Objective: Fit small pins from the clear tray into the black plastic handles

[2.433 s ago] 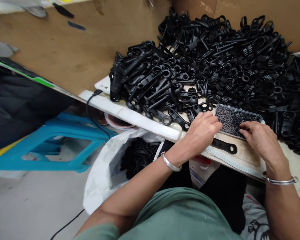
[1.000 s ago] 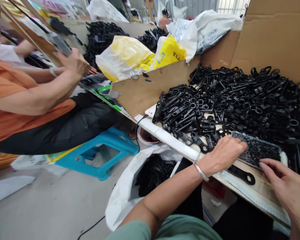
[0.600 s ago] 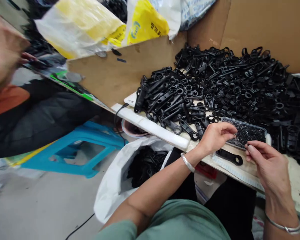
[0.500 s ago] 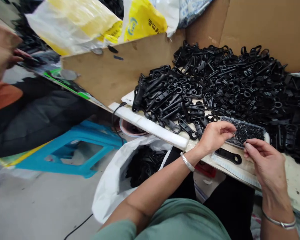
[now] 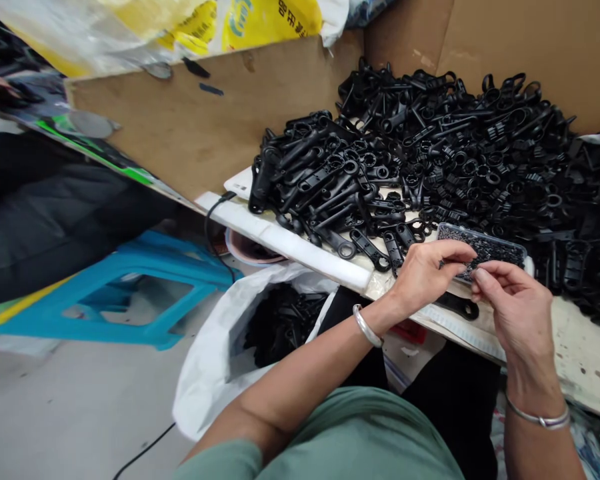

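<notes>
My left hand (image 5: 425, 273) pinches thumb and forefinger together above the table's front edge. My right hand (image 5: 517, 303) faces it, its fingertips also pinched and almost meeting the left ones. Whatever lies between the fingertips is too small to make out. Just behind both hands sits a clear plastic box (image 5: 523, 252) filled with tiny dark pieces, partly covered by the fingers. A black plastic arm-shaped part with a ring end (image 5: 467, 308) lies on the table beneath the hands, its other end hidden by my left hand.
A large heap of black plastic parts (image 5: 455, 147) covers the table behind the box, against cardboard walls (image 5: 180, 127). Below the table edge stands a white sack (image 5: 205, 373) holding black parts. A blue stool (image 5: 105, 293) and another person's dark clothing (image 5: 55, 227) are at left.
My right hand has moved left, bringing its fingertips close to those of my left hand. The left hand keeps its pinch. The camera view has shifted slightly.
</notes>
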`<state>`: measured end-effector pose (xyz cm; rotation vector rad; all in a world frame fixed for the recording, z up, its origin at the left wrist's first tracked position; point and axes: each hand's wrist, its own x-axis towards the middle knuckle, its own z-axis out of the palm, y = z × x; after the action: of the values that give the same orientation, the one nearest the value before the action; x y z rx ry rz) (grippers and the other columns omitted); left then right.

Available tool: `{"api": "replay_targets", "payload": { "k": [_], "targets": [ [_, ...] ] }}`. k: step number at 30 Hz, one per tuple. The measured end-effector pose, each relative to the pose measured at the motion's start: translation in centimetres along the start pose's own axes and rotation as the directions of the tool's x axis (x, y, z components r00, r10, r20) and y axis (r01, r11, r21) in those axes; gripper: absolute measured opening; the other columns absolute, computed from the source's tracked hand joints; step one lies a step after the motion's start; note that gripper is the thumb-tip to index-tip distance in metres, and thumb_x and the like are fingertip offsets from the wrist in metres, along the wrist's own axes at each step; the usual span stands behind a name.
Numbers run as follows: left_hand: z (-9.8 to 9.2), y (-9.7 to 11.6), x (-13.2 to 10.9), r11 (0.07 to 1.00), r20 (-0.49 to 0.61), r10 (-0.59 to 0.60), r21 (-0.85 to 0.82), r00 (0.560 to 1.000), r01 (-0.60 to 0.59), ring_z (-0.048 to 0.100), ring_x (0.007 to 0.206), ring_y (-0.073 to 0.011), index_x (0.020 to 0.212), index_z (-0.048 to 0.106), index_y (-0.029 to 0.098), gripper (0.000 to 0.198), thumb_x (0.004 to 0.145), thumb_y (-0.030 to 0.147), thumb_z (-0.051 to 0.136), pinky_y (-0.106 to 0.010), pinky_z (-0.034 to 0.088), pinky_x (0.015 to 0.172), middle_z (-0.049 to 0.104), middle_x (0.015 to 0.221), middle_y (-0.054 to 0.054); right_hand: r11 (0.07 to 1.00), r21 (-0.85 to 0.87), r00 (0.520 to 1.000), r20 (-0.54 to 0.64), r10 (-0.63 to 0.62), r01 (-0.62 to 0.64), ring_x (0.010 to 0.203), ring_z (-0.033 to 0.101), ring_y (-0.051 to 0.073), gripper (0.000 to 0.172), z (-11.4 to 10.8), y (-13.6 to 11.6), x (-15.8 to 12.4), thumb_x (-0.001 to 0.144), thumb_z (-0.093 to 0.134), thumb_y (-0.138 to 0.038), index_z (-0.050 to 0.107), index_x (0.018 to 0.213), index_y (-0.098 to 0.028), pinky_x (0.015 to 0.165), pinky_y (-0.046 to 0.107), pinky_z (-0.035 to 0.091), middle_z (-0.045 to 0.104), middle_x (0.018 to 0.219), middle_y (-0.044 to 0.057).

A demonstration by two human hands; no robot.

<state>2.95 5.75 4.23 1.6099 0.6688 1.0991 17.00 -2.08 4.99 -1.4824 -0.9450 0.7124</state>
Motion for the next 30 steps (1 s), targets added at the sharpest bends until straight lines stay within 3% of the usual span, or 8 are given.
{"api": "replay_targets", "payload": {
  "k": [6,10,17,24,30],
  "targets": [
    [0.0,0.4,-0.4,0.996,-0.004,0.024,0.084,1.000,-0.024,0.075,0.089,-0.0141,0.106,0.076,0.019,0.029,0.083,0.003,0.067,-0.024,0.058,0.087,0.079,0.096,0.000,1.000,0.017,0.999,-0.043,-0.007,0.008,0.058,0.063,0.010,0.021,0.9,-0.6,0.0,0.072,0.084,-0.032,0.075,0.086,-0.019,0.054,0.022,0.055,0.070,0.071,0.000],
    [-0.1,0.4,-0.6,0.997,-0.003,-0.004,0.075,1.000,0.005,0.075,0.090,-0.0133,0.114,0.073,0.021,0.035,0.083,0.004,0.069,-0.023,0.056,0.092,0.080,0.094,0.001,0.995,0.083,0.998,-0.030,0.054,-0.051,0.054,0.062,0.010,0.024,1.1,-0.6,0.0,0.068,0.087,-0.031,0.075,0.084,-0.019,0.052,0.021,0.054,0.069,0.067,0.000],
    [0.0,-0.1,-0.6,0.996,0.004,-0.062,-0.059,0.998,0.063,0.073,0.088,-0.0116,0.118,0.070,0.020,0.040,0.081,0.005,0.070,-0.023,0.054,0.091,0.078,0.091,0.002,0.961,0.237,0.990,0.007,0.141,-0.139,0.051,0.060,0.008,0.027,1.3,-0.7,0.2,0.058,0.090,-0.029,0.072,0.075,-0.018,0.051,0.018,0.051,0.066,0.060,-0.001],
    [-0.1,-0.3,-0.1,0.973,0.083,-0.167,-0.146,0.982,0.178,0.072,0.081,-0.0125,0.118,0.067,0.016,0.040,0.080,0.007,0.070,-0.023,0.055,0.081,0.076,0.086,-0.001,0.976,0.203,0.996,-0.030,0.085,-0.077,0.056,0.063,0.009,0.026,1.0,-0.4,0.4,0.059,0.090,-0.027,0.074,0.078,-0.019,0.057,0.019,0.055,0.070,0.069,-0.001],
    [-0.5,-0.1,0.4,0.988,0.112,-0.155,0.005,0.982,0.155,0.072,0.076,-0.0139,0.118,0.067,0.015,0.032,0.086,0.012,0.068,-0.025,0.057,0.077,0.076,0.082,-0.002,0.978,0.204,0.998,-0.056,0.043,-0.031,0.058,0.063,0.008,0.025,0.4,0.0,0.8,0.060,0.090,-0.025,0.074,0.078,-0.020,0.059,0.020,0.055,0.071,0.072,-0.001]
  ]
}}
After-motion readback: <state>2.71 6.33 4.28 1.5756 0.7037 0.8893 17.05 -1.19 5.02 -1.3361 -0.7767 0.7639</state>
